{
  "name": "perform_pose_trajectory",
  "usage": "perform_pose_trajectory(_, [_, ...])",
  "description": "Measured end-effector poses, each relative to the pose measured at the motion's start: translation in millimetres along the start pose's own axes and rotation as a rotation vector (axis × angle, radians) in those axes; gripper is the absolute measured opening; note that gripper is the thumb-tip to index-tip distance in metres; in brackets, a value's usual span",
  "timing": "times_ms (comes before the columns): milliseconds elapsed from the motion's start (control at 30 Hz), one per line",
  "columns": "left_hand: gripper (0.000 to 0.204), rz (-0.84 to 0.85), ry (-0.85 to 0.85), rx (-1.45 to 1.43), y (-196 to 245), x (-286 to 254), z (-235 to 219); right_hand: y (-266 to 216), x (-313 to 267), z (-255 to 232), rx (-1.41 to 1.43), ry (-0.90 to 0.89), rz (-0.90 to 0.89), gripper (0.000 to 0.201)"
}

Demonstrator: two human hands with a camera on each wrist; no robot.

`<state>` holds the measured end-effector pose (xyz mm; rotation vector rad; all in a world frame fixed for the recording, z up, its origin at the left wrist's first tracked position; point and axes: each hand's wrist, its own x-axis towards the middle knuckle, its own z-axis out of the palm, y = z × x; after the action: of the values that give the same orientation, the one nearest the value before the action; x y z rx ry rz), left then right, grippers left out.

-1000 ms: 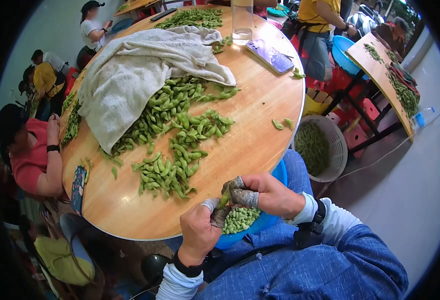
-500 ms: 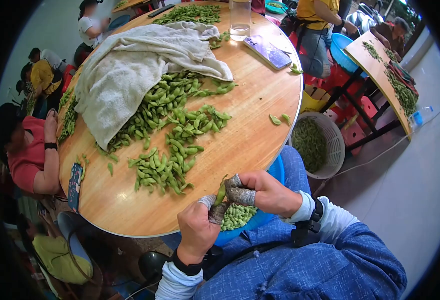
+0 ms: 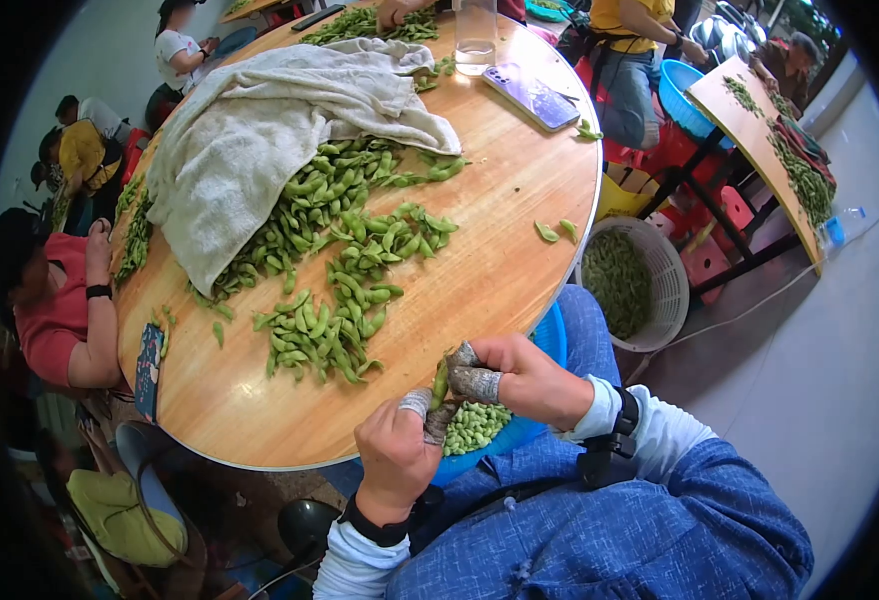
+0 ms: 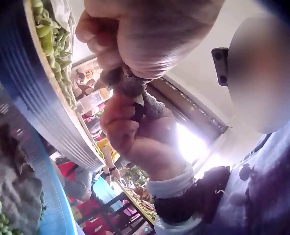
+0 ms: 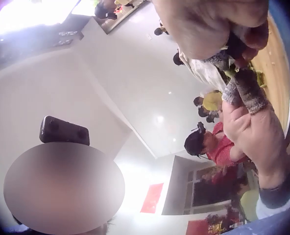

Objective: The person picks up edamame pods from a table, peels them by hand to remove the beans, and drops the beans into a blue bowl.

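By the surface [image 3: 505, 235], the left hand [image 3: 397, 450] and right hand [image 3: 535, 385] are pinching one pod [image 3: 440, 384] between them, its length pointing forward.

Round light-brown wooden table [image 3: 480, 260]: heaped green bean pods [image 3: 335, 185] on top, partly covered by crumpled off-white cloth [image 3: 260, 140]. White perforated plastic basket [image 3: 672, 290]: right of table. By the table's near rim, left hand [image 3: 398, 440] and right hand [image 3: 538, 380] pinch one green pod [image 3: 441, 383] above blue plastic basin [image 3: 554, 340] containing shelled pale-green beans [image 3: 475, 427].
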<state>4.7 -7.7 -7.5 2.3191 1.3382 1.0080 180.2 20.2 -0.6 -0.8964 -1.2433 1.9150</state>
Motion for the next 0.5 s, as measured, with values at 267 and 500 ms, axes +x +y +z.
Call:
perform_pose_trajectory(267, [0.015,-0.494,0.062,-0.801,0.3,-14.9,8.9,18.3,9.9,-0.5,0.286,-0.118,-0.089,0.023])
perform_pose_trajectory(500, [0.021,-0.862,0.076,-1.557,-0.3,-7.6,4.3,29.9,13.5,2.8,0.347,-0.136,-0.167,0.019])
